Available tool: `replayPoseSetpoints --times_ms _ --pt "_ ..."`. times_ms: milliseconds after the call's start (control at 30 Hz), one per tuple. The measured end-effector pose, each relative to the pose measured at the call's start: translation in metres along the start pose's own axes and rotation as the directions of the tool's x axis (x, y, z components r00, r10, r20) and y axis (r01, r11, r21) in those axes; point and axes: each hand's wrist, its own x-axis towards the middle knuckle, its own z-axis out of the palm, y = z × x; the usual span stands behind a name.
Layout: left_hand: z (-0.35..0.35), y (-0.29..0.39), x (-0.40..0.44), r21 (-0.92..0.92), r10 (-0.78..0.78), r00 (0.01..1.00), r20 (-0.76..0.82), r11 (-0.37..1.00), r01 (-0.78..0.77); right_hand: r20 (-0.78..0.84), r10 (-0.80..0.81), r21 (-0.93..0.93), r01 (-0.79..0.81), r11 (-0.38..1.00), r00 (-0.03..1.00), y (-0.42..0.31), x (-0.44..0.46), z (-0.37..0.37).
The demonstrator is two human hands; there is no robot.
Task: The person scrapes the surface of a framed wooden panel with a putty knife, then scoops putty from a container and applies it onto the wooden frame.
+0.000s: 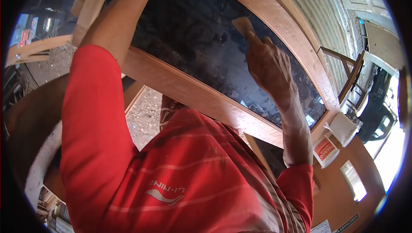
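Observation:
My right hand (268, 63) is closed around a putty knife (243, 26), whose flat tan blade widens away from my fingers; its handle is hidden in my grip. The blade is over a dark glass panel (193, 31), and I cannot tell whether it touches. Small pale specks and reflections show on the glass. A wooden frame (184, 80) with a reddish-brown finish borders the panel. My left arm (124, 18) reaches up past the panel's left end, and its hand lies beyond the top edge of the picture.
A white container with a red label (326, 151) stands at the right on a brown board (356, 168) with a rectangular cutout. Corrugated sheeting (309, 9) rises behind the frame. Wood pieces (38, 50) lie at the left, above littered ground (148, 115).

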Motion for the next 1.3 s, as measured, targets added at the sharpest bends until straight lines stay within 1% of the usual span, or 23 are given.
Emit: replayPoseSetpoints --times_ms 133,167,233,267,367,433,467,567,633,667,733,767,800,867,933,967,1000,1067,1167,1267,1300 --pt "-0.003 -0.002 0.003 -0.036 0.027 0.999 0.041 0.999 -0.025 -0.004 0.093 0.041 -0.093 0.995 0.996 -0.021 -0.014 0.008" --pt "-0.004 0.001 -0.001 -0.035 0.034 0.999 0.034 0.999 -0.032 -0.031 0.091 0.039 -0.089 0.995 0.995 -0.027 -0.007 0.012" --pt "-0.005 0.003 0.002 -0.031 0.051 0.999 -0.005 0.998 -0.051 -0.034 0.11 0.026 -0.109 0.994 0.993 -0.039 0.015 0.014" --pt "-0.006 0.004 0.001 -0.04 0.059 0.998 0.001 0.997 -0.058 -0.027 0.114 0.02 -0.114 0.993 0.993 -0.043 0.019 0.015" --pt "-0.002 0.0 0.004 -0.045 0.074 0.997 -0.009 0.996 -0.074 -0.059 0.131 0.081 -0.126 0.989 0.99 -0.048 0.005 0.02" --pt "0.0 0.0 0.002 -0.015 0.065 0.997 -0.043 0.998 -0.066 -0.111 0.148 0.065 -0.141 0.988 0.983 -0.058 0.013 0.027" --pt "-0.002 -0.001 -0.001 -0.019 0.048 0.999 -0.019 0.999 -0.049 -0.136 0.163 0.062 -0.156 0.986 0.977 -0.064 0.013 0.03" --pt "-0.008 0.004 0.004 -0.051 0.037 0.999 0.018 0.998 -0.036 -0.13 0.165 0.041 -0.161 0.986 0.978 -0.071 0.038 0.03" --pt "-0.01 0.004 -0.001 -0.084 0.029 0.999 0.033 0.996 -0.026 -0.123 0.18 0.076 -0.172 0.982 0.976 -0.073 0.03 0.027" --pt "-0.009 0.002 -0.004 -0.071 0.067 0.997 0.027 0.995 -0.064 -0.123 0.186 0.089 -0.175 0.98 0.975 -0.074 0.025 0.026" --pt "-0.002 -0.009 0.0 -0.031 0.142 0.99 -0.023 0.989 -0.143 -0.125 0.261 0.049 -0.257 0.965 0.957 -0.084 0.017 0.031" --pt "0.006 -0.012 -0.002 -0.019 0.132 0.988 -0.076 0.991 -0.134 -0.188 0.252 0.056 -0.246 0.968 0.949 -0.081 0.016 0.045" --pt "-0.002 -0.007 0.0 0.004 0.158 0.985 -0.069 0.987 -0.158 -0.153 0.292 0.069 -0.285 0.956 0.944 -0.084 0.025 0.044" --pt "0.004 -0.013 0.002 -0.067 0.15 0.988 -0.043 0.986 -0.152 -0.182 0.291 0.098 -0.277 0.956 0.939 -0.084 0.047 0.03" --pt "0.009 -0.016 0.001 -0.029 0.135 0.989 -0.063 0.99 -0.137 -0.272 0.214 0.143 -0.18 0.973 0.938 -0.075 0.062 0.035" --pt "0.005 -0.016 0.001 0.134 0.035 0.987 0.155 0.989 -0.056 -0.203 0.22 0.214 -0.176 0.961 0.954 -0.077 0.062 0.028" --pt "-0.012 0.001 -0.001 -0.076 0.083 0.996 0.027 0.994 -0.08 -0.135 0.265 0.217 -0.232 0.948 0.955 -0.08 0.062 0.028" --pt "-0.011 0.001 -0.002 -0.088 0.079 0.997 0.022 0.993 -0.077 -0.07 0.293 0.261 -0.266 0.928 0.954 -0.084 0.047 0.032" --pt "-0.007 0.001 -0.001 -0.043 0.11 0.992 -0.056 0.993 -0.112 -0.193 0.291 0.355 -0.21 0.911 0.937 -0.087 0.045 0.038" --pt "-0.01 0.002 -0.001 -0.081 0.135 0.99 -0.048 0.987 -0.138 -0.001 0.343 0.421 -0.311 0.852 0.939 -0.09 0.059 0.014" --pt "-0.01 0.002 -0.003 -0.091 0.139 0.988 -0.061 0.985 -0.144 -0.021 0.355 0.428 -0.313 0.848 0.935 -0.091 0.056 0.016"
